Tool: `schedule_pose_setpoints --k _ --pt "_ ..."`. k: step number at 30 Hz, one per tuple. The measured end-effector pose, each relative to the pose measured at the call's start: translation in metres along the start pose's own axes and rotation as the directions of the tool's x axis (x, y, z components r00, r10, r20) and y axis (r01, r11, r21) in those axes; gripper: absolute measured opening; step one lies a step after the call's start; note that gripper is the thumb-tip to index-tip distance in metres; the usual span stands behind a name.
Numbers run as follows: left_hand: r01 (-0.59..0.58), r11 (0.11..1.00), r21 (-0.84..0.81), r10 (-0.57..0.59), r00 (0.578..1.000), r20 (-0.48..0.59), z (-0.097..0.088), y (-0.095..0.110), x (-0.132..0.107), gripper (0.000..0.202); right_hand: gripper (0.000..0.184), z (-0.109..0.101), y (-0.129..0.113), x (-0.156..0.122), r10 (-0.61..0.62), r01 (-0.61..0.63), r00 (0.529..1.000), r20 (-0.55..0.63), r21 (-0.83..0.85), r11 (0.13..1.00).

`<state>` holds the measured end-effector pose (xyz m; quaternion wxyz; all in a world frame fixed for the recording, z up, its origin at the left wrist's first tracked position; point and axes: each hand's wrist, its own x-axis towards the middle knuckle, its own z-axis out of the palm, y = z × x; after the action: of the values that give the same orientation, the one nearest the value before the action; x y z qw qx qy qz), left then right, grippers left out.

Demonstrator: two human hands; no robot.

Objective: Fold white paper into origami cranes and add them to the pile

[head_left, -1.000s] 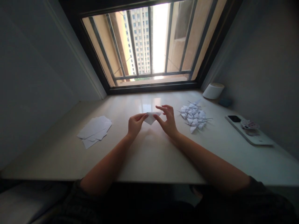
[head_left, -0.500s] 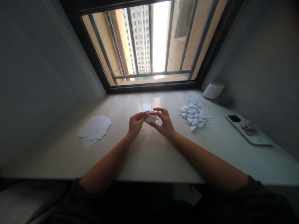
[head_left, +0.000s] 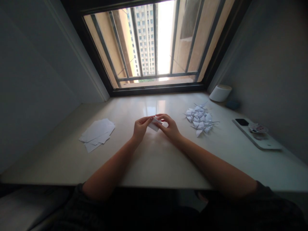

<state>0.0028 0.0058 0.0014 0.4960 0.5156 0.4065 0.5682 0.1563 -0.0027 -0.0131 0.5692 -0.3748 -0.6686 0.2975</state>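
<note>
A small piece of folded white paper [head_left: 154,126] is held just above the table's middle, between my two hands. My left hand [head_left: 140,127] pinches its left side between thumb and fingers. From the other side my right hand [head_left: 169,126] grips it, the thumb pressed on the near face and the fingers curled over the top. Fingers hide part of the folds. To the left lies a loose stack of white paper sheets [head_left: 98,133]. On the right is a heap of small folded white paper pieces [head_left: 199,118] with thin pointed ends.
A white phone [head_left: 267,142] with a round clear attachment on its back lies at the right. Behind it, a white cylindrical object [head_left: 220,93] stands by the wall, a small dark bluish item [head_left: 232,104] beside it. A barred window rises beyond the pale table [head_left: 154,170].
The folded paper has turned and tilted in my hands. My right thumb and fingers have closed in toward the left hand; the left hand stays nearly in place.
</note>
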Motion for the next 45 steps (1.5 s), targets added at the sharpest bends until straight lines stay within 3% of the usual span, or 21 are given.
schedule_pose_setpoints --k 8,12,15,20,26,30,34,45 --pt "0.0 1.0 0.016 0.001 0.997 -0.079 -0.004 -0.001 0.005 0.034 0.032 0.003 0.008 -0.001 0.189 -0.186 0.982 -0.029 0.086 0.979" --pt "-0.022 0.999 0.033 0.023 1.0 -0.021 -0.004 -0.004 0.005 0.035 0.036 0.002 0.01 0.002 0.267 -0.238 0.958 -0.103 0.23 0.944" --pt "0.019 0.999 0.026 -0.021 0.996 0.088 -0.003 -0.006 0.003 0.038 0.041 -0.001 0.012 0.004 0.308 -0.256 0.939 -0.155 0.283 0.924" --pt "0.074 0.996 0.053 -0.083 0.979 0.189 -0.001 -0.008 0.0 0.04 0.038 -0.003 0.015 0.004 0.293 -0.248 0.939 -0.179 0.239 0.939" --pt "0.029 0.998 0.056 -0.035 0.992 0.119 0.0 -0.007 -0.001 0.04 0.032 -0.002 0.011 0.003 0.263 -0.231 0.949 -0.171 0.187 0.955" --pt "-0.07 0.993 0.1 0.06 0.993 0.099 0.0 -0.01 -0.002 0.05 0.028 -0.002 0.005 0.003 0.228 -0.195 0.949 -0.217 0.164 0.967" --pt "-0.159 0.974 0.163 0.148 0.986 0.078 -0.001 -0.015 -0.003 0.043 0.029 -0.001 0.004 0.002 0.238 -0.189 0.941 -0.239 0.212 0.959" --pt "-0.192 0.925 0.329 0.176 0.981 0.08 -0.004 -0.013 -0.004 0.043 0.03 0.001 0.005 0.002 0.304 -0.23 0.927 -0.218 0.31 0.923"
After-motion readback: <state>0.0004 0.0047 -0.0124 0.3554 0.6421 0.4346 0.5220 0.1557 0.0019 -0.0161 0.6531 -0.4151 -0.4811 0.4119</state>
